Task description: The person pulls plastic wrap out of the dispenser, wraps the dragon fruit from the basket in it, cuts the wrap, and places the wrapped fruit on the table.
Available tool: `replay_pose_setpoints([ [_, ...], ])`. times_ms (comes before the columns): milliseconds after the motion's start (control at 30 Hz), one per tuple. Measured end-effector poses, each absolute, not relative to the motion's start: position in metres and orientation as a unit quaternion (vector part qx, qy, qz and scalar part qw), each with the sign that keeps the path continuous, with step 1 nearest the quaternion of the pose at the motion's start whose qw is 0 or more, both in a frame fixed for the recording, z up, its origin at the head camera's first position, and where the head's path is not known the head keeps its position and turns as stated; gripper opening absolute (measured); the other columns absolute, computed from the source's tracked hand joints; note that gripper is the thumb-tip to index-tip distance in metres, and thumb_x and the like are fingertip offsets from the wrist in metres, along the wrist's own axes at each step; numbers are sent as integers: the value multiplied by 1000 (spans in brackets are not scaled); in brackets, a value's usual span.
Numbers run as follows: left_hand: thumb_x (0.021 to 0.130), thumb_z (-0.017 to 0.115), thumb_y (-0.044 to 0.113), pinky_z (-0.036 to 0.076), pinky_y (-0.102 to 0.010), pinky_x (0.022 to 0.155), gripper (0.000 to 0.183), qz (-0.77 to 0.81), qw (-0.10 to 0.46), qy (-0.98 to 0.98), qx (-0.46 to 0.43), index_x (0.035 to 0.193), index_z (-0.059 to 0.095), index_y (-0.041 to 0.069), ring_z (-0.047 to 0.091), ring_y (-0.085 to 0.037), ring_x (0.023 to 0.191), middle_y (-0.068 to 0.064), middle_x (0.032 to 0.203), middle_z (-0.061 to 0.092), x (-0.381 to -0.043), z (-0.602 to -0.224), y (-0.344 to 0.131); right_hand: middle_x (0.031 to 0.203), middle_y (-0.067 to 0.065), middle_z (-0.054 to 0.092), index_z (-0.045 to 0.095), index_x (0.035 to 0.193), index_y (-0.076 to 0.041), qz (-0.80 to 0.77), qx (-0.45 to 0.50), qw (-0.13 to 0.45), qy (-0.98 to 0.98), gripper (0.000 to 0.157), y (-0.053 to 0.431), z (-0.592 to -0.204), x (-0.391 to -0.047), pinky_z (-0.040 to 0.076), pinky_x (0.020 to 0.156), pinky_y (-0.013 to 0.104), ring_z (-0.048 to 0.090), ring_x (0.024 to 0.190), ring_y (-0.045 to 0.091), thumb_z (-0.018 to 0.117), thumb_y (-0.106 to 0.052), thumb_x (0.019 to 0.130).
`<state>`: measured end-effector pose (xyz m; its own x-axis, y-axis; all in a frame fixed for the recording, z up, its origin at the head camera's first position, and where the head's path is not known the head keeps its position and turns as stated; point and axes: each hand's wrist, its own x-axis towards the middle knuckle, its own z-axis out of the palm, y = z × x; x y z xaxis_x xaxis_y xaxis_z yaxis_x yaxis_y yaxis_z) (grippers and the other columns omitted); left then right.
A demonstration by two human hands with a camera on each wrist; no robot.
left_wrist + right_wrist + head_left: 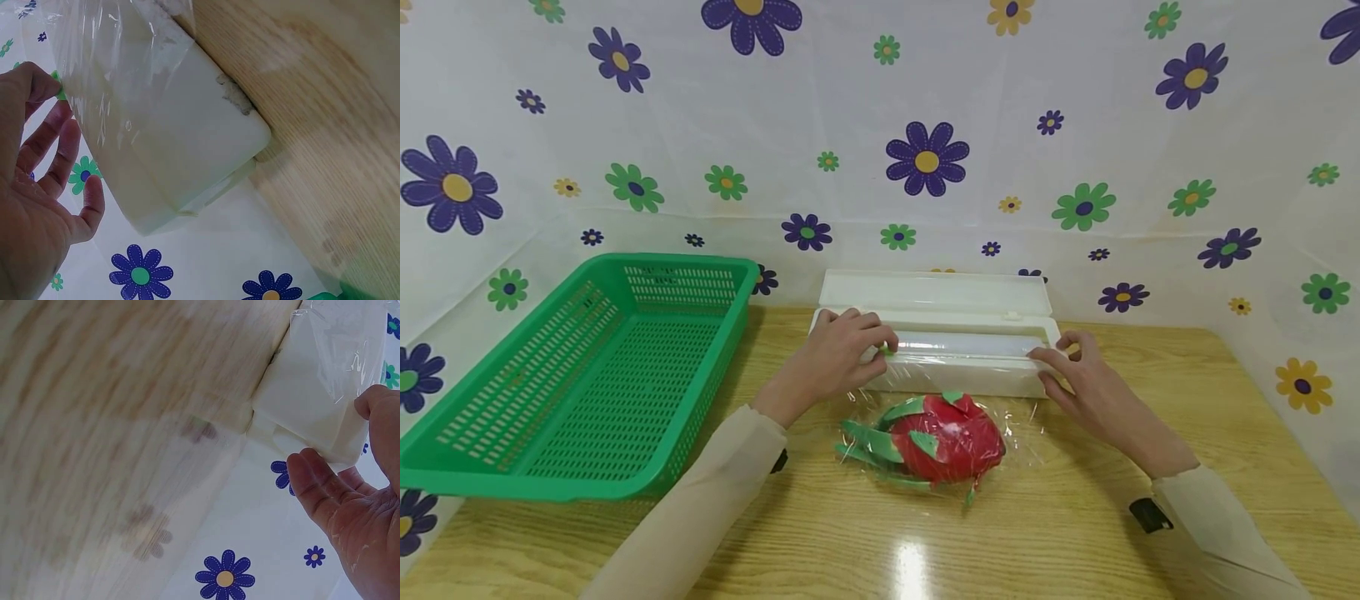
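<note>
A white plastic wrap box [951,379] stands at the back of the table, its lid [932,292] tipped back and a film roll [958,342] inside. Clear film [106,75] hangs over its front and reaches a red dragon fruit [951,437] with green scales, which lies under it. My left hand [842,354] is above the box's front edge, left of the roll, thumb and finger pinching a small green slider [59,84]. At the right end, my right hand [1086,383] holds the box's corner, one fingertip [369,400] on the film-covered edge.
A green perforated basket [700,400] takes up the table's left side, close to my left forearm. Behind the box hangs a white flowered curtain [865,183]. Wood tabletop [820,550] lies in front of the fruit.
</note>
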<state>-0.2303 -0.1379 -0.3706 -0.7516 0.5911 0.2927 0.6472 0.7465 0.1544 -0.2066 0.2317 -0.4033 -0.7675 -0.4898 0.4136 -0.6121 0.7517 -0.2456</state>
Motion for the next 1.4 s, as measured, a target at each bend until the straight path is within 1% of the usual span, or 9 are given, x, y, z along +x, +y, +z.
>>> replay_pose_setpoints([
  [200, 96, 66, 20, 44, -50, 87, 11, -122, 110, -928, -333, 106, 71, 23, 60, -23, 96, 2, 106, 73, -230, -369, -138, 119, 25, 46, 65, 123, -12, 182, 293, 153, -926, 30, 232, -403, -206, 62, 69, 43, 64, 96, 39, 69, -2, 95],
  [400, 96, 67, 20, 43, -50, 86, 12, -120, 116, -927, -335, 106, 71, 23, 60, -22, 95, 2, 105, 73, -230, -369, -139, 117, 24, 46, 65, 122, -12, 184, 298, 163, -922, 30, 232, -403, -207, 61, 67, 42, 64, 94, 39, 69, -1, 94],
  [733, 95, 65, 21, 42, -44, 82, 11, -122, 123, -925, -338, 105, 71, 25, 58, -19, 89, 4, 102, 72, -231, -373, -143, 120, 25, 46, 65, 123, -12, 178, 290, 149, -928, 29, 232, -402, -206, 60, 65, 40, 65, 96, 38, 68, -3, 96],
  [967, 95, 66, 21, 42, -45, 83, 12, -128, 117, -926, -334, 105, 71, 24, 59, -20, 92, 4, 103, 72, -229, -373, -145, 119, 25, 46, 65, 123, -12, 176, 287, 144, -931, 28, 231, -402, -205, 61, 66, 41, 65, 95, 38, 68, -4, 96],
  [1233, 95, 66, 20, 40, -43, 81, 13, -130, 123, -925, -335, 106, 71, 24, 59, -20, 92, 5, 102, 72, -228, -373, -146, 116, 24, 46, 66, 121, -11, 178, 293, 160, -926, 29, 231, -403, -205, 60, 64, 39, 65, 94, 38, 69, -2, 94],
  [1400, 95, 66, 20, 40, -43, 81, 13, -134, 124, -924, -336, 105, 71, 24, 59, -20, 92, 4, 103, 73, -228, -373, -147, 116, 24, 46, 66, 121, -11, 177, 295, 163, -925, 29, 230, -403, -205, 60, 63, 38, 65, 94, 38, 70, -2, 94],
])
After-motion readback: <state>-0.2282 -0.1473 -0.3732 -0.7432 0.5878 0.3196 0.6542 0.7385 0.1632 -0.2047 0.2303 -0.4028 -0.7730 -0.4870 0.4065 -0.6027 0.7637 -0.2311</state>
